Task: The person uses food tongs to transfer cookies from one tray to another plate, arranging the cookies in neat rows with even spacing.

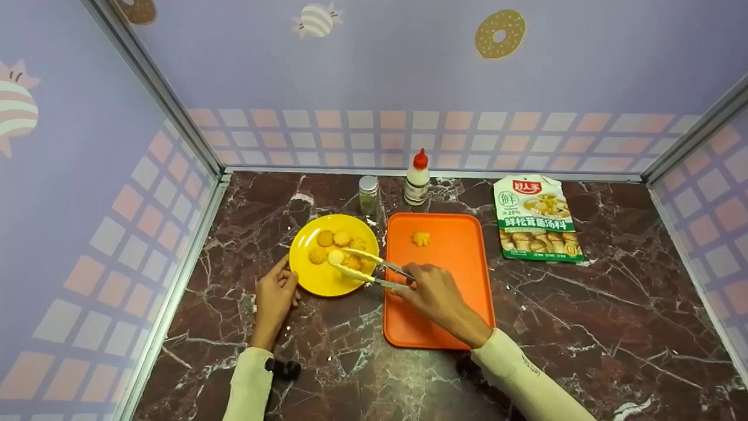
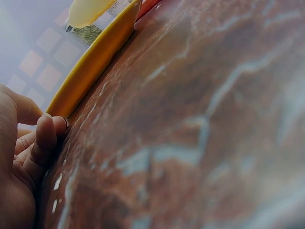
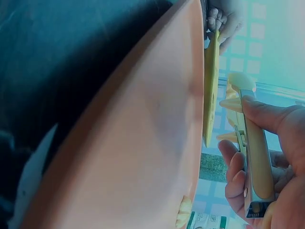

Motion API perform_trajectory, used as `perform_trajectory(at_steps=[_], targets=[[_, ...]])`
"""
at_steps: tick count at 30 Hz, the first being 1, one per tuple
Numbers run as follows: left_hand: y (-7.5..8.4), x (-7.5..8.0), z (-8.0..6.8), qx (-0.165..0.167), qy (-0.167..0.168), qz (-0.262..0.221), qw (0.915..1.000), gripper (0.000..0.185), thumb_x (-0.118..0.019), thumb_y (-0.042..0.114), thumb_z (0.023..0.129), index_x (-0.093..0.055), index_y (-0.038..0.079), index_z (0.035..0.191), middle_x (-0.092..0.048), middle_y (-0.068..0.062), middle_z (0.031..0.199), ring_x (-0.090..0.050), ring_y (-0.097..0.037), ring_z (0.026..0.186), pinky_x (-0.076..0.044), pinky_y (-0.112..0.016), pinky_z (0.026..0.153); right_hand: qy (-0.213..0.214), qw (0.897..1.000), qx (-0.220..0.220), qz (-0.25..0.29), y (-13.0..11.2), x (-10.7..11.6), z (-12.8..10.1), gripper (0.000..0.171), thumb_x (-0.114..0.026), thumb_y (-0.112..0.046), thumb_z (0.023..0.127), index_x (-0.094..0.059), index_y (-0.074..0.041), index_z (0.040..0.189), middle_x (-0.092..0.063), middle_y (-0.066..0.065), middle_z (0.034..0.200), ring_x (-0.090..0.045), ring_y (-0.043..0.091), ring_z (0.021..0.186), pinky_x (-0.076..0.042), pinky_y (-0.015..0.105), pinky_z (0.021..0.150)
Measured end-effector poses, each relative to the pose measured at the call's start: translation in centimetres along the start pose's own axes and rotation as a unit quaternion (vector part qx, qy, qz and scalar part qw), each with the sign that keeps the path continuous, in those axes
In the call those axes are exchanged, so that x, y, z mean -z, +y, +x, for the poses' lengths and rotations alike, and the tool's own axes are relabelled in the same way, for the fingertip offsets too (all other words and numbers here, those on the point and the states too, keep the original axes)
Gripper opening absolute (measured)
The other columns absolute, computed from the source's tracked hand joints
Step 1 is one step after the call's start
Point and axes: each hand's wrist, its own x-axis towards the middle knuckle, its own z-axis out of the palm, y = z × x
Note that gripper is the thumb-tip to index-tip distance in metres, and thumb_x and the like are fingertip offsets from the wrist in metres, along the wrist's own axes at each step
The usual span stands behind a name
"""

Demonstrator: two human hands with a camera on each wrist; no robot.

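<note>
My right hand [image 1: 438, 297] holds a pair of tongs [image 3: 260, 162] with pale yellow tips, reaching left over the yellow plate [image 1: 310, 285]. Between the tips, or right beside them, is a small round pale cookie [image 1: 335, 257]; whether it is lifted I cannot tell. Several other cookies [image 1: 318, 255] lie on the plate, some partly hidden by the tongs. At the plate's left rim, my left hand [image 1: 274, 297] grips the edge with thumb and curled fingers, seen close in the left wrist view. One flower-shaped cookie [image 1: 421, 238] lies on the orange tray [image 1: 435, 225].
Behind the plate stands a small spice jar [image 1: 368, 196] with a silver lid, and to its right a squeeze bottle [image 1: 416, 178] with a red cap. A green and white food pouch [image 1: 537, 219] lies at the right. Patterned walls [image 1: 374, 76] enclose the marbled table [image 1: 584, 327].
</note>
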Motion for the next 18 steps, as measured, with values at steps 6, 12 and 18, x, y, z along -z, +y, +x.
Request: perform_trajectory(at_steps=[6, 12, 18], targets=[[0.1, 0.1, 0.0, 0.002, -0.006, 0.006, 1.0000, 0.052, -0.064, -0.001, 0.105, -0.057, -0.006, 0.156, -0.071, -0.016, 0.082, -0.060, -0.016, 0.048, -0.050, -0.024, 0.039, -0.009, 1.000, -0.003, -0.005, -0.3, -0.4, 0.2, 0.037, -0.095, -0.031, 0.089, -0.078, -0.003, 0.106, -0.076, 0.008, 0.083, -0.071, 0.025, 0.070, -0.061, 0.043, 0.061], [0.0, 0.2, 0.1, -0.004, -0.009, 0.006, 0.9999, 0.051, -0.062, -0.002, 0.106, -0.057, -0.005, 0.157, -0.071, -0.017, 0.082, -0.060, -0.016, 0.048, -0.050, -0.024, 0.040, -0.016, 1.000, -0.006, 0.002, -0.9, -0.7, 0.6, 0.034, -0.094, -0.031, 0.090, -0.077, -0.003, 0.102, -0.078, 0.012, 0.086, -0.075, 0.025, 0.072, -0.063, 0.042, 0.063], [0.1, 0.2, -0.1, -0.002, -0.007, 0.015, 0.9999, 0.051, -0.062, -0.001, 0.106, -0.058, -0.004, 0.157, -0.071, -0.017, 0.081, -0.060, -0.017, 0.047, -0.050, -0.024, 0.040, -0.015, 1.000, 0.005, 0.010, -1.2, -0.9, 0.8, 0.034, -0.092, -0.031, 0.092, -0.076, -0.003, 0.103, -0.077, 0.012, 0.086, -0.077, 0.025, 0.074, -0.064, 0.044, 0.063]])
